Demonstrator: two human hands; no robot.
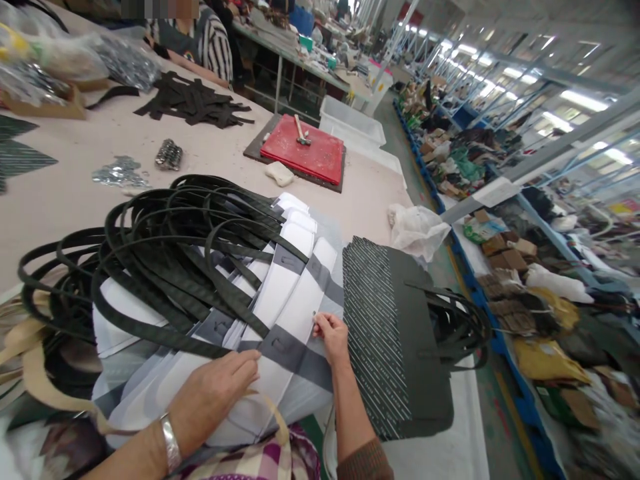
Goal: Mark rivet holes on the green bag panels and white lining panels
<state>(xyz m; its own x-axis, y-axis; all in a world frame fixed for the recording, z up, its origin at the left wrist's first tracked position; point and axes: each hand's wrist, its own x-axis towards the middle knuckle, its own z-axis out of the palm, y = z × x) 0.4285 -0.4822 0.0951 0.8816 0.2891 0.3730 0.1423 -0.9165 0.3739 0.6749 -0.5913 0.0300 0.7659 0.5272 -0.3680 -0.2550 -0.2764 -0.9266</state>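
A fanned stack of white and grey bag panels (pixel 280 293) with looping black handles (pixel 165 247) lies in front of me on the table. My left hand (pixel 213 393), a metal bracelet on its wrist, rests flat on the stack's near panels, fingers stretched out. My right hand (pixel 331 337) pinches a small metal piece at the right edge of the top panel. Just right of it lie dark striped bags (pixel 395 340), their black handles pointing right.
A red mat (pixel 310 157) with a hammer (pixel 301 133) on it lies further back. Near it are a pale lump (pixel 280 173), metal fittings (pixel 120 173), black strap pieces (pixel 195 100) and a crumpled plastic bag (pixel 417 230). A person in stripes (pixel 210 43) sits behind. Shelves of goods (pixel 525 267) line the right aisle.
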